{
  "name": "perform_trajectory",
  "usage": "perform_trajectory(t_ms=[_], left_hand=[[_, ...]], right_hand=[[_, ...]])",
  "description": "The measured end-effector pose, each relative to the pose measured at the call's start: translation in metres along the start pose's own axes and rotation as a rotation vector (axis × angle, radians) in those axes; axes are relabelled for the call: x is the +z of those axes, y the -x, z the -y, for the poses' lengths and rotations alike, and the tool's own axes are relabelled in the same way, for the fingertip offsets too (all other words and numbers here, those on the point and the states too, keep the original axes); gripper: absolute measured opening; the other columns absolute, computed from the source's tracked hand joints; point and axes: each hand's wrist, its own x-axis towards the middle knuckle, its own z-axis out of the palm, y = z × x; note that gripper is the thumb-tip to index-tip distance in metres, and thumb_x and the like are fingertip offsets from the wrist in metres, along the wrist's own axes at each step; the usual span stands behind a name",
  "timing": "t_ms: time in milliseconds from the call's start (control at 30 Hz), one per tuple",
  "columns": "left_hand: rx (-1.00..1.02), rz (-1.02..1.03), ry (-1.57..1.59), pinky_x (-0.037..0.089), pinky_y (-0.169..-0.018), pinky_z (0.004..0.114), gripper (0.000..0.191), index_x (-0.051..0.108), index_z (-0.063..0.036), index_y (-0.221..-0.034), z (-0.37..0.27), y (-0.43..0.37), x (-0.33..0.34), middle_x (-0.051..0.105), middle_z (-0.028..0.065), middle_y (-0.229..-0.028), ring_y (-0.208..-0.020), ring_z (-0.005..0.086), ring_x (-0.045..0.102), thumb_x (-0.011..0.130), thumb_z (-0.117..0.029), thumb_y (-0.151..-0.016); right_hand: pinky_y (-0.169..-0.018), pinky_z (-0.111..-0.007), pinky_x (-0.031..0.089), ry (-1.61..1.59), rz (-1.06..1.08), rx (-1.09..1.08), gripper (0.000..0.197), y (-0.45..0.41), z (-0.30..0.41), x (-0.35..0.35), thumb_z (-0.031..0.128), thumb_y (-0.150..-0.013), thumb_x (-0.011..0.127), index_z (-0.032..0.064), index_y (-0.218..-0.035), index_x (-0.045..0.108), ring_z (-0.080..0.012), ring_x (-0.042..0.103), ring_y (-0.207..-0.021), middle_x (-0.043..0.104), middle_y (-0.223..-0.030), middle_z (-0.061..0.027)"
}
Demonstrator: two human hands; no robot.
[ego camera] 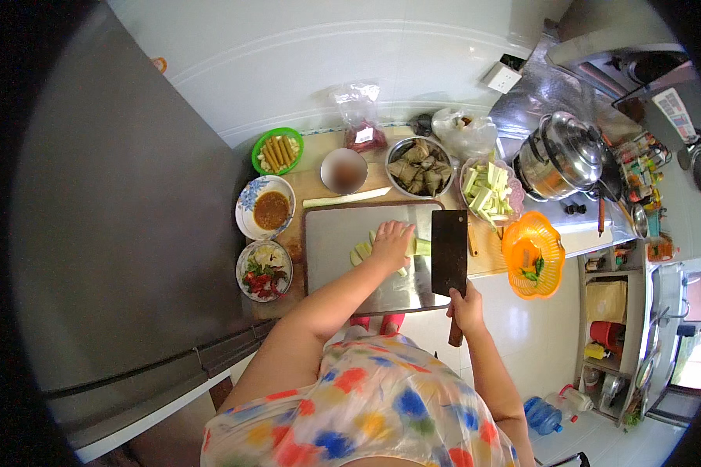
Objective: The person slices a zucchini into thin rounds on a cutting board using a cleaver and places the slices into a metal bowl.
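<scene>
My left hand [392, 245] lies palm down over pale green vegetable pieces [362, 252] on a metal-topped cutting board [333, 233], partly hiding them. One piece [423, 247] sticks out to its right, close to the cleaver. With my right hand [467, 306] I grip the wooden handle of a dark cleaver [449, 252], whose wide blade shows flat over the board's right edge. Whether the blade touches the board or the piece, I cannot tell. A long peeled pale stalk [347, 198] lies along the board's far edge.
Bowls of sauce [271, 211] and chopped peppers [263, 277] stand left, near a green basket [277, 150]. Behind are a bowl of leaf-wrapped parcels [419, 167] and a pink basket of cut vegetable [490, 190]. An orange basket [533, 255] and a steel pot [558, 157] stand right.
</scene>
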Motion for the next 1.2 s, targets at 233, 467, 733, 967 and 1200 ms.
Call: perform_trajectory(t_ms=[233,467,733,967,1200], left_hand=[[-0.127,-0.025,0.158,0.033,-0.104,0.044,0.079,0.035,-0.0084,-0.134,0.014,-0.005,-0.012,0.041,0.0169,-0.128,-0.121,0.0359,0.042,0.075,-0.022,-0.067],[-0.342,-0.472,0.444,0.041,-0.096,0.044,0.077,0.034,-0.0026,-0.129,0.083,0.078,-0.024,0.043,0.0209,-0.120,-0.113,0.0391,0.046,0.077,-0.012,-0.065],[-0.379,-0.630,0.398,0.037,-0.098,0.044,0.071,0.037,-0.0023,-0.123,0.092,0.153,0.024,0.045,0.0207,-0.121,-0.113,0.0392,0.044,0.076,-0.008,-0.064],[-0.362,-0.525,0.531,0.052,-0.087,0.036,0.064,0.040,-0.0003,-0.120,0.057,0.138,0.040,0.035,0.0181,-0.127,-0.110,0.0315,0.050,0.077,-0.008,-0.069],[-0.283,-0.481,0.649,0.052,-0.083,0.035,0.061,0.048,-0.0018,-0.118,0.055,0.149,0.024,0.040,0.0127,-0.124,-0.105,0.0274,0.054,0.081,-0.014,-0.068]], right_hand=[[-0.042,-0.029,0.044,-0.021,0.023,-0.004,0.015,0.001,-0.012,-0.003,0.006,-0.088,0.051,-0.0035,-0.099,0.053,-0.0137,0.053,-0.043,0.053,-0.059,-0.0058],[-0.048,-0.034,0.049,0.237,0.332,-0.096,0.019,0.002,0.004,0.033,0.009,-0.088,0.053,-0.0023,-0.102,0.052,-0.0210,0.060,-0.048,0.060,-0.065,-0.0176],[-0.071,-0.050,0.049,0.725,0.558,-0.430,0.028,-0.005,-0.015,0.073,0.014,-0.083,0.054,0.0024,-0.109,0.054,-0.0441,0.060,-0.079,0.062,-0.082,-0.0279],[-0.072,-0.050,0.049,0.842,0.410,-0.356,0.035,-0.004,-0.007,0.069,0.013,-0.084,0.051,-0.0004,-0.116,0.050,-0.0434,0.061,-0.078,0.062,-0.081,-0.0277],[-0.074,-0.049,0.050,0.828,0.414,-0.402,0.033,0.008,0.008,0.087,0.012,-0.083,0.053,-0.0003,-0.114,0.051,-0.0425,0.062,-0.080,0.063,-0.084,-0.0274]])
